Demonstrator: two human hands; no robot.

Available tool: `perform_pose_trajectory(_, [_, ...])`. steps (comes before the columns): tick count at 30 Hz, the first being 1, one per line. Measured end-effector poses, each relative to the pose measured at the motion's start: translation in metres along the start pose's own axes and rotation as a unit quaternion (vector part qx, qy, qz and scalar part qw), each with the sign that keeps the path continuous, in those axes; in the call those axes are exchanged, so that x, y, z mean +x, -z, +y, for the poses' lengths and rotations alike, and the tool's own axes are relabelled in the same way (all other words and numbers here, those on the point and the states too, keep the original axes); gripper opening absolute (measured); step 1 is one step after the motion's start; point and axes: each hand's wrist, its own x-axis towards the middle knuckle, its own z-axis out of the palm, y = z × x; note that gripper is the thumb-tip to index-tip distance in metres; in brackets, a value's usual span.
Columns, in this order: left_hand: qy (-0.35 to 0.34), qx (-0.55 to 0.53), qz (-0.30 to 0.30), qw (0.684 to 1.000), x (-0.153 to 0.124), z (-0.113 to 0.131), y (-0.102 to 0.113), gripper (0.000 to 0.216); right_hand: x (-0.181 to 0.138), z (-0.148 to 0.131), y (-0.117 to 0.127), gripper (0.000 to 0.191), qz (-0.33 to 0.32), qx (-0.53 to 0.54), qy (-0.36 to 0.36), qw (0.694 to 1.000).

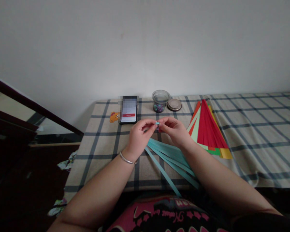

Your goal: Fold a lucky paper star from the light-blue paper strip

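Note:
My left hand (140, 134) and my right hand (175, 129) meet over the table, thumbs and forefingers pinched together. Between the fingertips is a small light-blue folded paper piece (157, 123); both hands seem to grip it, and its exact shape is mostly hidden. Under my hands and right forearm, light-blue paper strips (171, 154) lie fanned out toward my body. Just behind the hands stands a clear plastic cup (160, 98) with small blue and purple folded pieces (159, 108) in its bottom.
A round lid (174, 104) lies beside the cup. A phone (129, 109) stands at the back left next to an orange bear figure (114, 117). Red, green, orange and yellow paper strips (209, 129) fan out at right. The checked tablecloth (99, 129) reaches the wall; crumpled wrappers (69, 162) lie at left.

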Motion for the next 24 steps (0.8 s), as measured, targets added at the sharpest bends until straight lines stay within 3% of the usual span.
perform_pose_trajectory(6, [0.009,-0.017,0.003,1.0,0.0012,0.0017,0.0003,0.01,-0.0037,0.0022,0.0007,0.025,0.039,-0.092,0.086,0.991])
perform_pose_trajectory(10, [0.028,-0.027,-0.012,0.999,0.0003,0.0017,0.0001,0.013,-0.0084,-0.001,0.0019,0.011,0.045,-0.204,0.183,0.961])
perform_pose_trajectory(13, [0.05,-0.039,-0.022,0.998,-0.0007,0.0019,-0.0004,0.016,-0.0097,-0.0023,0.0025,0.007,0.049,-0.231,0.211,0.948])
perform_pose_trajectory(16, [0.058,-0.043,-0.011,0.997,-0.0007,0.002,-0.0005,0.018,-0.0087,-0.0009,0.0021,0.011,0.048,-0.201,0.174,0.963])
perform_pose_trajectory(20, [0.064,-0.047,-0.001,0.997,-0.0001,0.0023,-0.0007,0.019,-0.0047,0.0013,0.0011,0.028,0.037,-0.086,0.07,0.993])
perform_pose_trajectory(24, [0.077,-0.05,-0.001,0.996,-0.0003,0.0032,-0.0007,0.021,-0.0005,0.0012,0.0013,0.037,0.004,0.002,-0.01,1.0])
